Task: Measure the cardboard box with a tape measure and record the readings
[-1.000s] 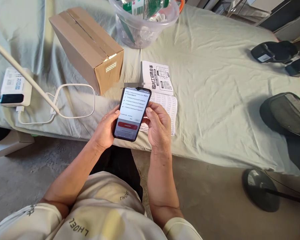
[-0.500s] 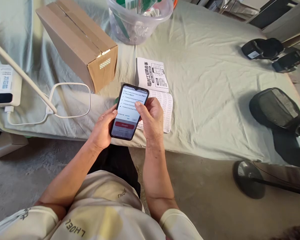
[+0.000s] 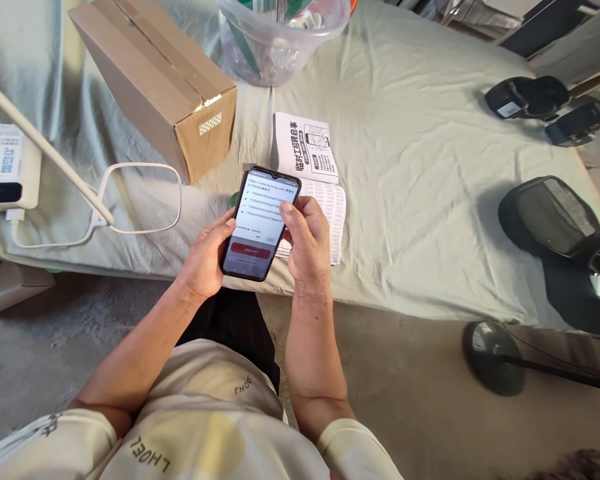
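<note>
A black-framed smartphone (image 3: 253, 233) is tilted a little to the right above the table's near edge, its lit screen facing up with lines of numbers and a red button. My left hand (image 3: 206, 261) is closed round its left side, thumb on the edge. At the right edge, my right hand (image 3: 310, 243) is closed too, the thumb over the screen beside the numbers and the other fingers curled, partly hidden. Beneath the phone and right hand lies a printed booklet (image 3: 307, 148), its lower pages partly covered.
A cardboard box (image 3: 150, 80) and a clear plastic basin (image 3: 285, 50) stand farther back on the cloth-covered table (image 3: 405, 200). Left are a white device (image 3: 15, 167) with a cable and a white looped frame (image 3: 141, 199). Black headset-like devices (image 3: 550, 213) sit right; a round stand base (image 3: 493, 360) is below.
The right hand and its thumb have shifted slightly right, uncovering more of the numbers on the screen. The phone has moved very slightly right with them; both hands stay on it.
</note>
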A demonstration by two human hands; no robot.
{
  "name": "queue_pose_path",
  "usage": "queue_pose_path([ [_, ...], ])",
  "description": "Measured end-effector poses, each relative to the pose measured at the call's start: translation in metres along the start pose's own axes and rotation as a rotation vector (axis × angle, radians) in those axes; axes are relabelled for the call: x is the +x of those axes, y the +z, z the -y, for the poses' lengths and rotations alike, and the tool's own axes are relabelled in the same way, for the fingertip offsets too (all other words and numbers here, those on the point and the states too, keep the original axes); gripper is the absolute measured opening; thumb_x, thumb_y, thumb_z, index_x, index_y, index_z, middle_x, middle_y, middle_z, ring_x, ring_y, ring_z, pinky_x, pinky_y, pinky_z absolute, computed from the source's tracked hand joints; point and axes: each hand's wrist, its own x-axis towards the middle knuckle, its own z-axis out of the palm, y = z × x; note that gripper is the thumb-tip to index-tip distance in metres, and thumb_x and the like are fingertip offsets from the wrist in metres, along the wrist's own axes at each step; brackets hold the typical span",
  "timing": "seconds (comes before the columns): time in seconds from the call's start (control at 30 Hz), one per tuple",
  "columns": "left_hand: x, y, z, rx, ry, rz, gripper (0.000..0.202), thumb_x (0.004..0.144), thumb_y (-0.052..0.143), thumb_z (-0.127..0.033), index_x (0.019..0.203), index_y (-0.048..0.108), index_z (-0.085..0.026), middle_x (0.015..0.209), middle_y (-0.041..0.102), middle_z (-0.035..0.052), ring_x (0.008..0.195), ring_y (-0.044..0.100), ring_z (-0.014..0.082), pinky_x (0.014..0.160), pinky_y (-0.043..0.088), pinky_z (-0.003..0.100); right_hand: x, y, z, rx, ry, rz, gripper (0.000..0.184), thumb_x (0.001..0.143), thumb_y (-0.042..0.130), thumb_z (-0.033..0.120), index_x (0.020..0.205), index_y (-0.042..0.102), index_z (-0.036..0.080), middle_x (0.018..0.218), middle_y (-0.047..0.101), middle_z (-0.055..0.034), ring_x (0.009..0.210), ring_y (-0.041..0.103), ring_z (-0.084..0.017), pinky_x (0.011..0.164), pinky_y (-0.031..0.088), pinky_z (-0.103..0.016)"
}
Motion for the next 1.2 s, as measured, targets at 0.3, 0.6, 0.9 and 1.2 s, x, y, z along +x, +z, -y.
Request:
queue_pose_path([
  [0.3, -0.0007, -0.0019, -0.0021, 0.010, 0.001, 0.010, 0.032, 0.083, 0.073, -0.031, 0.112, 0.077, -0.018, 0.113, 0.081, 0.0076, 0.116, 0.071, 0.0321, 0.096, 0.057, 0.041, -0.0022, -0.0001, -0.0016, 0.054, 0.003, 0.036, 0.032, 0.083, 0.072, 0.053, 0.093, 0.059, 0.025, 0.087, 0.063, 0.0018, 0.075, 0.060, -0.012, 0.060, 0.051, -0.025],
  [0.6, -0.0002, -0.0060, 0.0013, 0.012, 0.036, 0.023, 0.028, 0.085, 0.072, -0.032, 0.109, 0.078, -0.018, 0.114, 0.080, 0.0072, 0.117, 0.071, 0.0323, 0.098, 0.057, 0.041, -0.0032, 0.0001, -0.0015, 0.080, 0.007, 0.040, 0.031, 0.081, 0.074, 0.050, 0.094, 0.060, 0.025, 0.090, 0.065, 0.0012, 0.079, 0.063, -0.013, 0.068, 0.057, -0.028],
  [0.9, -0.0013, -0.0041, -0.0036, 0.022, 0.025, 0.029, 0.029, 0.087, 0.070, -0.033, 0.111, 0.077, -0.018, 0.115, 0.080, 0.0069, 0.117, 0.071, 0.0312, 0.097, 0.058, 0.040, -0.0034, -0.0018, -0.0029, 0.078, -0.007, 0.087, 0.024, 0.089, 0.066, 0.047, 0.099, 0.066, 0.025, 0.093, 0.069, 0.0002, 0.079, 0.064, -0.012, 0.067, 0.057, -0.027],
  [1.2, -0.0026, -0.0046, -0.0040, 0.013, 0.019, 0.018, 0.029, 0.086, 0.072, -0.034, 0.110, 0.077, -0.019, 0.116, 0.080, 0.0079, 0.118, 0.071, 0.0330, 0.098, 0.057, 0.042, -0.0029, -0.0002, -0.0003, 0.058, -0.011, 0.085, 0.025, 0.088, 0.064, 0.046, 0.103, 0.067, 0.026, 0.098, 0.072, -0.0010, 0.087, 0.067, -0.016, 0.071, 0.059, -0.030],
])
